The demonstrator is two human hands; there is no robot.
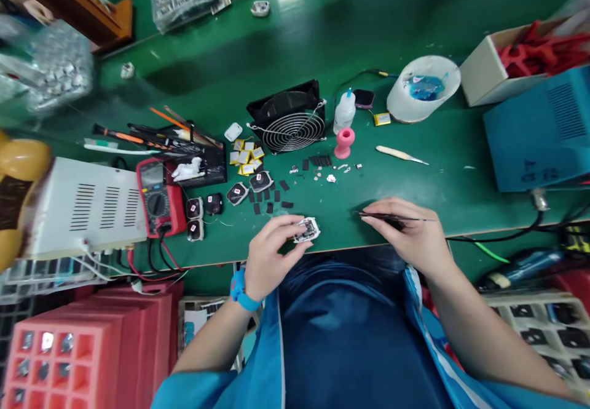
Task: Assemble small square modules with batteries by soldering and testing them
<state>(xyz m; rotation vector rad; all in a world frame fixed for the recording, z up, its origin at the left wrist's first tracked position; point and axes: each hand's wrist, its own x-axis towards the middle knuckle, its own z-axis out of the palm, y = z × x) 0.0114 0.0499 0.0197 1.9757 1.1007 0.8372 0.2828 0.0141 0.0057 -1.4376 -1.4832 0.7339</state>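
Note:
My left hand (pixel 275 250), with a blue watch on its wrist, grips a small white-rimmed device casing (pixel 308 229) near the table's front edge. Circuit parts show inside the casing. In my right hand (pixel 410 227) is a pair of thin dark tweezers (pixel 391 216), pinched between thumb and fingers, its tips pointing left. The tweezers are apart from the casing. Beyond the left hand lie small black pads (pixel 277 195) and two dark-faced casings (pixel 260 181). Tiny loose parts (pixel 330 178) are scattered between the hands, farther back.
A black fan (pixel 295 120) stands mid-table, with yellow-edged battery cells (pixel 247 155) to its left. Right of it are a white bottle (pixel 345 111), a pink holder (pixel 343 142), a white tub (pixel 424 89) and a wooden-handled blade (pixel 402 154). A red multimeter (pixel 161 197) sits at left, a blue box (pixel 537 132) at right.

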